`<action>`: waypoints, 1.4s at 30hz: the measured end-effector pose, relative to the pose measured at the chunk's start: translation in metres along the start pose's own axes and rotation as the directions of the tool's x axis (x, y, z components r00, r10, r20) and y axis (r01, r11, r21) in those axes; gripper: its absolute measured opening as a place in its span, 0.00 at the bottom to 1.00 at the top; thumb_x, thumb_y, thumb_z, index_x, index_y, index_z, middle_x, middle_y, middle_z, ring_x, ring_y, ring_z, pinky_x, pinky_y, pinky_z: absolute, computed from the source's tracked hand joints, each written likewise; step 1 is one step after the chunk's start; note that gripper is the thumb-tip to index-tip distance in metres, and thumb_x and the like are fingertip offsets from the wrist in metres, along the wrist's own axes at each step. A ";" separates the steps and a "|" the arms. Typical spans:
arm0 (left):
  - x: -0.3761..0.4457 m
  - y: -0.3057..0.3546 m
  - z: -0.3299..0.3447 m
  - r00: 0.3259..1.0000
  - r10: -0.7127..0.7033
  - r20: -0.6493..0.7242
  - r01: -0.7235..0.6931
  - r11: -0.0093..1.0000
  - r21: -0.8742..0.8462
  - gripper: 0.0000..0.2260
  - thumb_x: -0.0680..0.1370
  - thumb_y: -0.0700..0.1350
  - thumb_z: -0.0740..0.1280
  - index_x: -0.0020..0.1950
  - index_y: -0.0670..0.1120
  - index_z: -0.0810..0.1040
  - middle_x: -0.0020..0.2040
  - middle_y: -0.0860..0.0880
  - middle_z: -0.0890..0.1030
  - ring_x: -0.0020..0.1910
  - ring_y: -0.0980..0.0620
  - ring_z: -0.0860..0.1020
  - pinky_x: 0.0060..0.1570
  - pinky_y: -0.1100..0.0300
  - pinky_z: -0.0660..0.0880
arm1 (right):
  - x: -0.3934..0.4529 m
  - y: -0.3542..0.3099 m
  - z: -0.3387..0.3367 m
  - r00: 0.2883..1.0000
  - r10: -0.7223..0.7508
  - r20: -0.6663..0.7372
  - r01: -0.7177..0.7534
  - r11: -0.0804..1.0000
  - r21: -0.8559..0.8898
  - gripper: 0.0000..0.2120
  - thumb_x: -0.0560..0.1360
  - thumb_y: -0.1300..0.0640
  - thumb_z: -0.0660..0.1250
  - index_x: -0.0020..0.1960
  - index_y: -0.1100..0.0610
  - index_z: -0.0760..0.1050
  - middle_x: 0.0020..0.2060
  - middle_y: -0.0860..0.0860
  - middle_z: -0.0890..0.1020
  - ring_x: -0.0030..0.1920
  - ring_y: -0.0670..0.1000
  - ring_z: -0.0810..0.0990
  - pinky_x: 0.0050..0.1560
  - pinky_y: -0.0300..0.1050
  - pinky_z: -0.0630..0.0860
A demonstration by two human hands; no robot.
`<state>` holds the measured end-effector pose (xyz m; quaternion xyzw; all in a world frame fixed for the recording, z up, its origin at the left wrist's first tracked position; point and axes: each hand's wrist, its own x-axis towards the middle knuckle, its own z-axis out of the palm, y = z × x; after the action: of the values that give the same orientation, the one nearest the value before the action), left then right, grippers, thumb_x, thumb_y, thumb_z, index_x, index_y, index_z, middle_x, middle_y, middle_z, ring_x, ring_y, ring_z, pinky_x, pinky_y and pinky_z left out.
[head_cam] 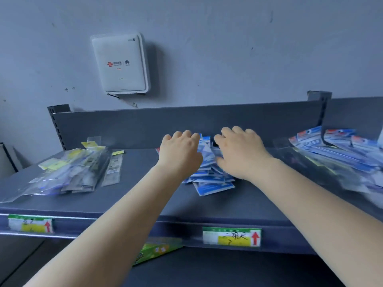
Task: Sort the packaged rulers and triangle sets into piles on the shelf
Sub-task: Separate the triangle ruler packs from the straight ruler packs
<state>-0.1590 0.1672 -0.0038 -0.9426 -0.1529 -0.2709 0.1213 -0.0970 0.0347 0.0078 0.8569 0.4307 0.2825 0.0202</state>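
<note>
Blue-and-white packets [213, 183] form a pile in the middle of the grey shelf [145, 204]. My left hand [180, 152] lies on the pile's left side, fingers bent over its far edge. My right hand [240, 152] lies on its right side with the thumb against the packets. Whether either hand grips a packet is hidden. Clear packaged rulers with yellow tags [78, 172] are heaped at the left. A spread of long blue and red packets [335, 154] covers the right end.
The shelf's back panel [186, 125] rises just behind the pile. Price labels [232, 236] sit on the front edge. A green box [157, 251] lies on the lower shelf. A white router box [121, 64] hangs on the wall.
</note>
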 end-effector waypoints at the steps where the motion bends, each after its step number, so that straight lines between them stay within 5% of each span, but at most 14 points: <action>1: 0.004 0.019 -0.002 1.000 0.021 -0.004 -0.021 1.000 -0.005 0.15 0.78 0.50 0.59 0.64 0.47 0.69 0.57 0.49 0.75 0.57 0.47 0.72 0.53 0.57 0.64 | -0.008 0.014 0.001 1.000 0.016 0.005 -0.016 1.000 -0.008 0.17 0.78 0.47 0.57 0.61 0.55 0.68 0.58 0.51 0.71 0.59 0.55 0.70 0.48 0.46 0.62; 24: 0.028 0.273 -0.008 0.987 0.139 0.077 -0.131 0.987 -0.090 0.16 0.78 0.53 0.57 0.62 0.47 0.68 0.59 0.50 0.75 0.59 0.46 0.73 0.53 0.56 0.65 | -0.152 0.230 0.022 0.965 0.220 0.145 -0.223 0.975 0.004 0.21 0.78 0.46 0.56 0.68 0.53 0.65 0.64 0.52 0.70 0.66 0.56 0.66 0.66 0.53 0.61; 30: 0.040 0.297 -0.003 0.968 0.146 0.205 -0.108 0.977 -0.186 0.18 0.79 0.53 0.58 0.66 0.48 0.68 0.64 0.49 0.74 0.64 0.46 0.71 0.59 0.55 0.65 | -0.171 0.271 0.031 0.913 0.335 0.231 -0.363 0.928 0.088 0.19 0.77 0.46 0.57 0.65 0.53 0.67 0.62 0.52 0.72 0.63 0.56 0.70 0.60 0.50 0.67; 37: 0.058 0.338 0.011 0.898 0.317 0.305 -0.209 0.918 -0.336 0.22 0.80 0.55 0.55 0.73 0.50 0.62 0.73 0.52 0.66 0.71 0.49 0.64 0.68 0.52 0.61 | -0.193 0.308 0.046 0.813 0.456 0.362 -0.515 0.853 0.083 0.13 0.78 0.51 0.59 0.59 0.56 0.72 0.58 0.53 0.75 0.56 0.56 0.74 0.51 0.46 0.71; 42: 0.061 0.343 0.022 0.885 0.359 0.298 -0.240 0.897 -0.370 0.16 0.80 0.54 0.54 0.62 0.47 0.72 0.61 0.51 0.75 0.61 0.48 0.72 0.58 0.56 0.66 | -0.198 0.314 0.043 0.770 0.509 0.384 -0.620 0.740 0.261 0.17 0.74 0.48 0.67 0.59 0.55 0.74 0.58 0.52 0.76 0.56 0.54 0.75 0.51 0.44 0.70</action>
<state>0.0223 -0.1294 -0.0385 -0.9951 0.0235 -0.0934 -0.0238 0.0598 -0.3021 -0.0339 0.9664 0.1851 0.0602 -0.1681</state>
